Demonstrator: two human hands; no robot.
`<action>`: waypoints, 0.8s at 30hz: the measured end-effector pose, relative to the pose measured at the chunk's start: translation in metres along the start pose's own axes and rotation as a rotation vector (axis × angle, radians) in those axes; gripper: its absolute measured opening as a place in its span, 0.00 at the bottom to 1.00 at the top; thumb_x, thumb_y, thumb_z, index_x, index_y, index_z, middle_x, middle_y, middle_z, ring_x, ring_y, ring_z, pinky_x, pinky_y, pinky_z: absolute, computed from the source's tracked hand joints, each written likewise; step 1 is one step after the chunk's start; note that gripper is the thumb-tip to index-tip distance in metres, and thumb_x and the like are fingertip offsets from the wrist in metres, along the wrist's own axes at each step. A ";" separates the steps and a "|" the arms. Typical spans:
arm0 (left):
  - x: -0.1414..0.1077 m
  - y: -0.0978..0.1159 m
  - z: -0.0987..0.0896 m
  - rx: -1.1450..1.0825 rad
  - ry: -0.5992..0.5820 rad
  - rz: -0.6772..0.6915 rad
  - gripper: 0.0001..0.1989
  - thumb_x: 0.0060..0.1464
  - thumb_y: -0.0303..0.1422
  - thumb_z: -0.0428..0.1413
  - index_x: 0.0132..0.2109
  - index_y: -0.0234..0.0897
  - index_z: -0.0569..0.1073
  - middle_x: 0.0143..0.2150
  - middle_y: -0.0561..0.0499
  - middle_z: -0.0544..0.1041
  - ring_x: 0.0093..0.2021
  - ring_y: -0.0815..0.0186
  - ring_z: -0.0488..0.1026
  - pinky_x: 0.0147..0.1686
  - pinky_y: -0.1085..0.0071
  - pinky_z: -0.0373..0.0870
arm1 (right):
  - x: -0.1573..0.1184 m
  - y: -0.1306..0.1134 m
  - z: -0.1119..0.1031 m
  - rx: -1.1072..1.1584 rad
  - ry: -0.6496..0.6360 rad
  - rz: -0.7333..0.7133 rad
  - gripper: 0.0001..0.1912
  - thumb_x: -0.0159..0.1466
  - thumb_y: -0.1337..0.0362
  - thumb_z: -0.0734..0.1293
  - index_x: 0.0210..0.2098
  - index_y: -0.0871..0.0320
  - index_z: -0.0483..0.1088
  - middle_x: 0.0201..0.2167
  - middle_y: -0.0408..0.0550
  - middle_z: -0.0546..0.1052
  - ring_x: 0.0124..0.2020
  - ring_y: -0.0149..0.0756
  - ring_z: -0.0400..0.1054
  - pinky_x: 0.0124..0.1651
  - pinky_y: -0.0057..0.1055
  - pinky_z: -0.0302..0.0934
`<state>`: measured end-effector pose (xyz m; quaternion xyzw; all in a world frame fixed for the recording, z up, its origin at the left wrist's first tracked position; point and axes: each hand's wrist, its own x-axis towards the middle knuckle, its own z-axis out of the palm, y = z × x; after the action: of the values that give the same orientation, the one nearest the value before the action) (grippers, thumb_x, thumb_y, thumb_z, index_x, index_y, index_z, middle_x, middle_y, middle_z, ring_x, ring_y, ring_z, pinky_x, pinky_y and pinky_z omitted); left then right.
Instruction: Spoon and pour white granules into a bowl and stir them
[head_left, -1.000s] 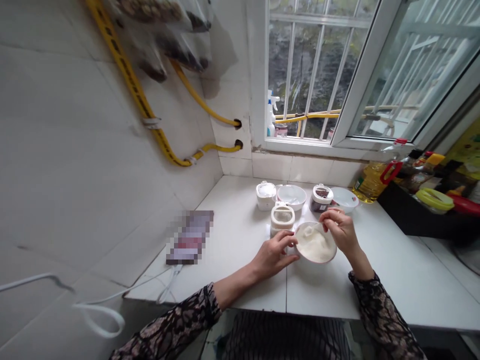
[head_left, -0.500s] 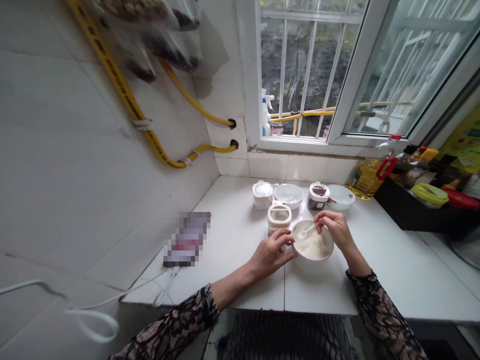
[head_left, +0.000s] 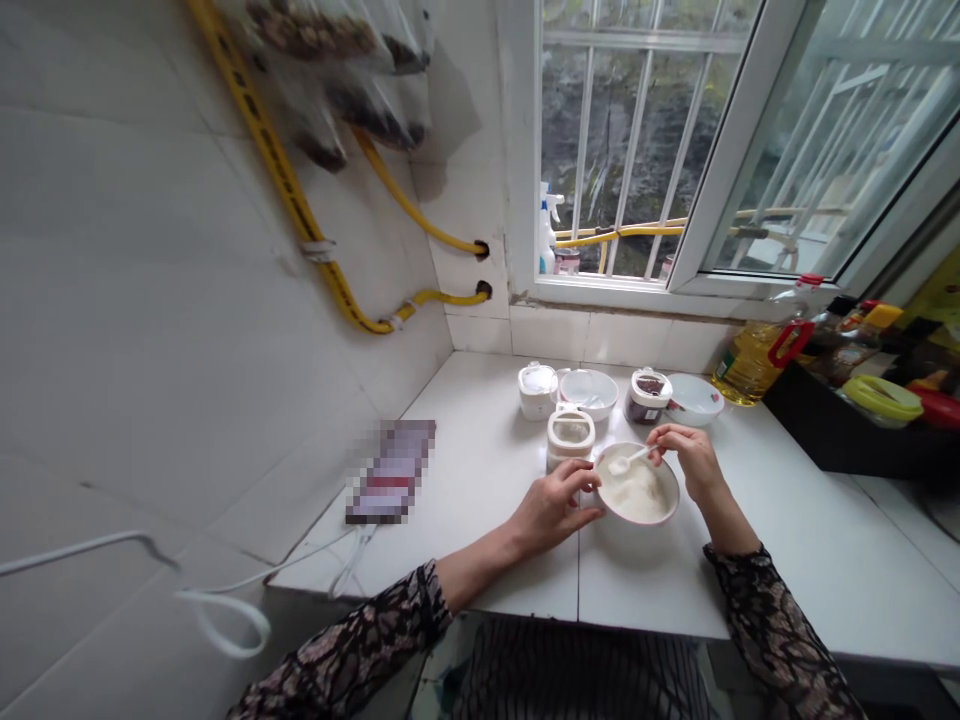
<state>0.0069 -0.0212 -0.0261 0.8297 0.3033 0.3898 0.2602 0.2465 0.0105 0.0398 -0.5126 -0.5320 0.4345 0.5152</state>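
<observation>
A round bowl (head_left: 637,500) of pale powder stands on the white tiled counter (head_left: 480,450). Its left rim lies between the thumb and fingers of my left hand (head_left: 551,508), which steady it. Pinched in my right hand (head_left: 691,460) is a small white spoon (head_left: 624,464), its head over the powder at the bowl's upper left. Just behind my left fingers is a clear jar (head_left: 570,436) with a white rim. Farther back are a white-lidded jar (head_left: 538,392), a white bowl (head_left: 589,393), a jar of dark contents (head_left: 647,396) and a patterned bowl (head_left: 694,399).
A blurred phone-like object (head_left: 391,472) with a white cable (head_left: 262,572) lies at the left. At the right are an oil bottle (head_left: 750,355) and a black box (head_left: 817,420) of condiments. A window (head_left: 630,150) is behind the counter.
The whole view has shifted, so things appear slightly farther right. The spoon has moved slightly within the bowl and its head now shows more clearly. Both hands keep their holds.
</observation>
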 end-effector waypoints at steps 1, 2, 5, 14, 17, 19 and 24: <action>0.000 0.000 0.000 -0.001 0.001 0.002 0.11 0.57 0.33 0.61 0.47 0.39 0.71 0.55 0.44 0.72 0.40 0.68 0.76 0.34 0.73 0.80 | 0.001 0.001 -0.001 0.011 0.000 0.007 0.07 0.46 0.63 0.65 0.19 0.57 0.75 0.11 0.43 0.70 0.18 0.35 0.65 0.32 0.34 0.62; 0.000 0.000 0.000 -0.002 0.002 0.004 0.11 0.57 0.33 0.61 0.47 0.39 0.71 0.54 0.44 0.72 0.39 0.68 0.76 0.34 0.73 0.80 | 0.001 0.002 -0.002 0.022 0.001 0.012 0.07 0.46 0.63 0.65 0.19 0.57 0.75 0.11 0.43 0.70 0.18 0.35 0.65 0.32 0.34 0.63; 0.000 0.000 0.000 -0.004 0.004 0.002 0.11 0.57 0.33 0.60 0.47 0.39 0.71 0.54 0.44 0.73 0.40 0.68 0.76 0.34 0.72 0.80 | 0.003 0.004 -0.004 0.054 0.024 0.010 0.06 0.46 0.63 0.66 0.19 0.57 0.74 0.11 0.43 0.70 0.18 0.35 0.65 0.31 0.34 0.63; 0.000 0.000 0.000 -0.004 0.005 -0.010 0.11 0.57 0.34 0.61 0.47 0.40 0.71 0.54 0.44 0.73 0.40 0.67 0.77 0.35 0.72 0.80 | 0.006 -0.002 0.007 0.191 0.083 -0.039 0.05 0.47 0.62 0.67 0.23 0.57 0.73 0.14 0.43 0.71 0.22 0.39 0.69 0.34 0.37 0.65; 0.000 0.001 0.000 -0.004 0.004 -0.011 0.11 0.57 0.34 0.60 0.47 0.40 0.71 0.55 0.44 0.73 0.40 0.67 0.76 0.35 0.72 0.80 | 0.006 -0.008 0.021 0.215 0.096 -0.065 0.06 0.48 0.63 0.67 0.25 0.57 0.74 0.15 0.44 0.73 0.23 0.38 0.69 0.36 0.37 0.66; 0.000 0.001 0.000 -0.002 0.005 -0.011 0.11 0.57 0.34 0.60 0.47 0.40 0.71 0.54 0.44 0.73 0.39 0.67 0.76 0.34 0.72 0.80 | 0.006 -0.012 0.030 0.211 0.115 -0.093 0.06 0.49 0.63 0.67 0.25 0.57 0.74 0.16 0.44 0.74 0.24 0.38 0.69 0.38 0.37 0.65; 0.000 0.000 0.000 -0.004 0.011 -0.009 0.11 0.57 0.34 0.61 0.47 0.40 0.71 0.53 0.45 0.73 0.40 0.67 0.77 0.33 0.73 0.79 | -0.001 -0.015 0.047 0.098 0.105 -0.232 0.08 0.56 0.59 0.66 0.30 0.56 0.74 0.20 0.44 0.76 0.28 0.38 0.70 0.42 0.37 0.64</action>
<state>0.0074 -0.0213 -0.0257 0.8256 0.3077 0.3937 0.2620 0.1987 0.0107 0.0507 -0.4441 -0.5382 0.3702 0.6133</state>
